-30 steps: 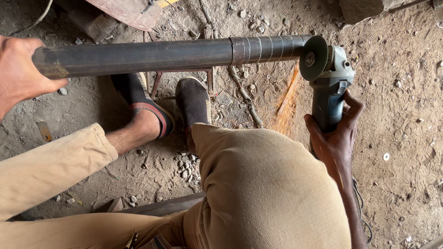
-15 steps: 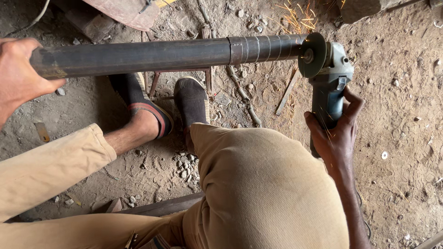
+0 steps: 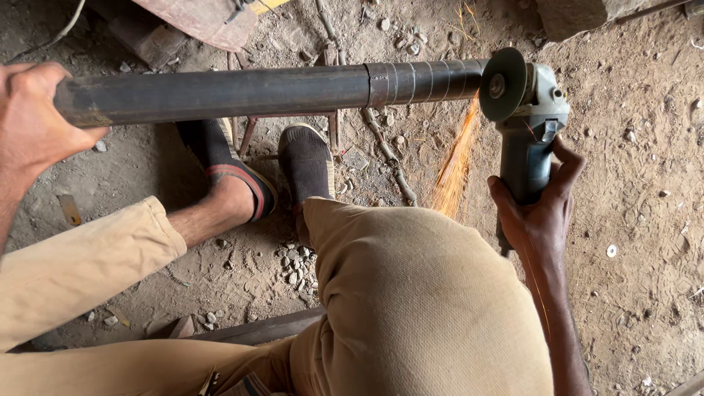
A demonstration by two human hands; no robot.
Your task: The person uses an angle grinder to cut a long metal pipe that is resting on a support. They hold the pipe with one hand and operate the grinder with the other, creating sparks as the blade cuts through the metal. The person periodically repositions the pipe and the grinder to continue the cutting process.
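A long dark metal pipe point(image 3: 242, 92) lies level across the upper part of the view, its right end marked with several ring lines. My left hand point(image 3: 31, 121) grips the pipe's left end. My right hand point(image 3: 539, 216) is wrapped around the grey body of an angle grinder point(image 3: 529, 117). Its disc point(image 3: 502, 84) touches the pipe's right end. Orange sparks point(image 3: 455, 165) stream down from the contact point. My knees in tan trousers fill the lower middle.
My two feet in dark slip-on shoes point(image 3: 308, 161) rest on the dirt floor under the pipe, near a small metal stand point(image 3: 290, 128). Pebbles and scrap lie scattered on the ground. A rusty plate point(image 3: 198, 18) sits at the top, a metal bar point(image 3: 249, 330) below.
The sparks now stream downward from the disc, where half a second ago a few flew upward. Both hands hold as before; the view sits slightly lower.
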